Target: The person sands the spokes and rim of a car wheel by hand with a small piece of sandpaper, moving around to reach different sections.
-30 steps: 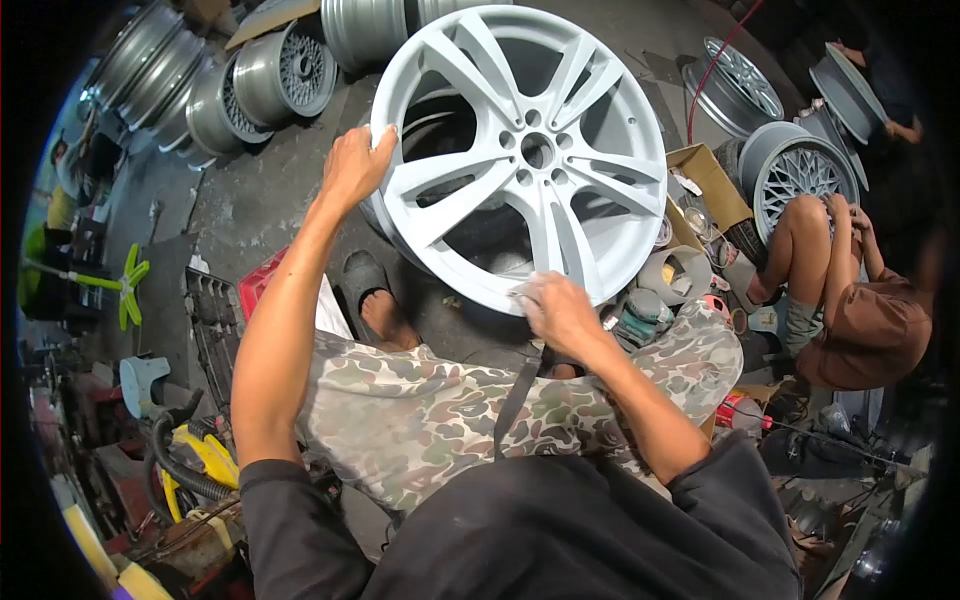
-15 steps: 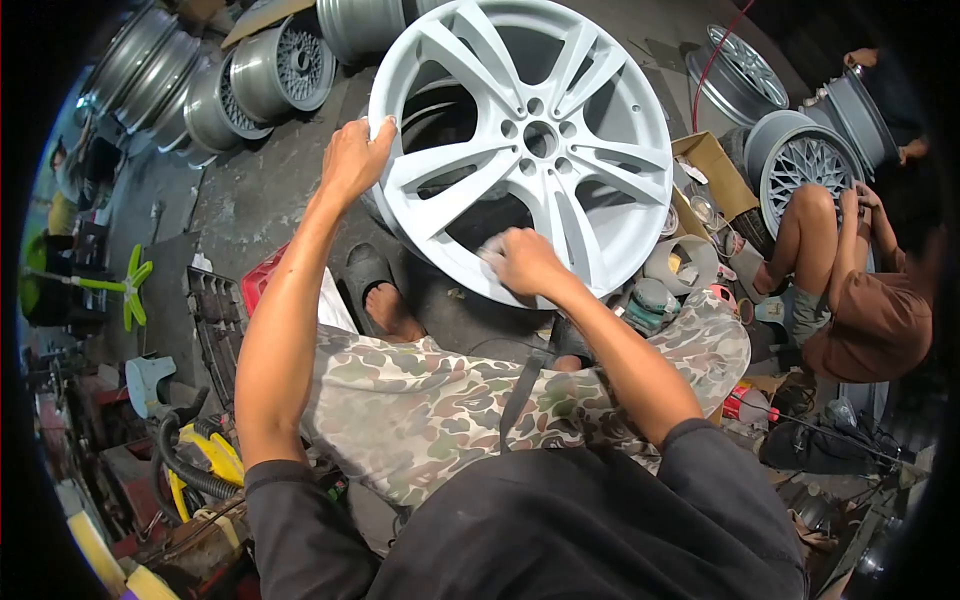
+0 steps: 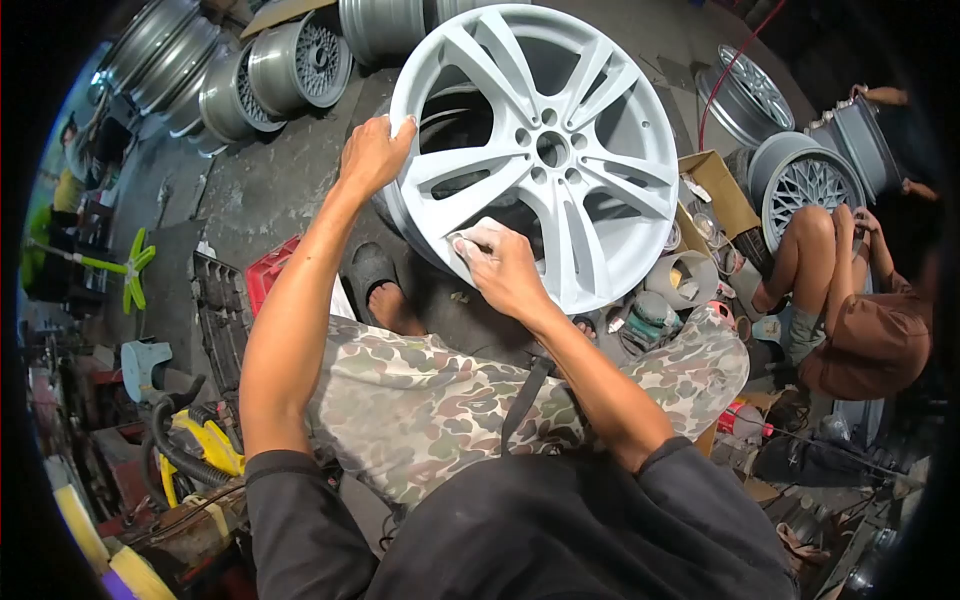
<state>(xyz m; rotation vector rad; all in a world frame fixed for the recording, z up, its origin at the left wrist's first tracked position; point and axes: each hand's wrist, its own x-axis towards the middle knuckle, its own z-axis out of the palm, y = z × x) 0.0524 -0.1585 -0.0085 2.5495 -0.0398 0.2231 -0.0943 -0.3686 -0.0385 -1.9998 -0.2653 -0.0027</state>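
The left hand (image 3: 377, 155) grasps the outer rim of the large pale wheel (image 3: 485, 195), thumb on the face and fingers over the outside, a hold that probably steadies it against the other hand's push. The right hand (image 3: 500, 268) is bent with its whitened fingertips pressed to the near left part of the rim; whether it pinches something thin cannot be told. The wheel lies face up in front of the person's knees, likely so that both hands reach it easily, above a dark round shape that is too hidden to name.

Around it is a bare grey floor (image 3: 300, 185), scuffed and stained. Along its far left side stand silver wheels (image 3: 285, 75), crowded together, perhaps to save room. An open cardboard box (image 3: 722, 190) sits just right of the pale wheel, close enough to reach, with small items beside it. Past the box, another person in a brown shirt (image 3: 880, 335) sits by a mesh wheel (image 3: 800, 200). A green fan (image 3: 135, 268) stands at the left, and a red hose (image 3: 712, 88) runs down at the far right.
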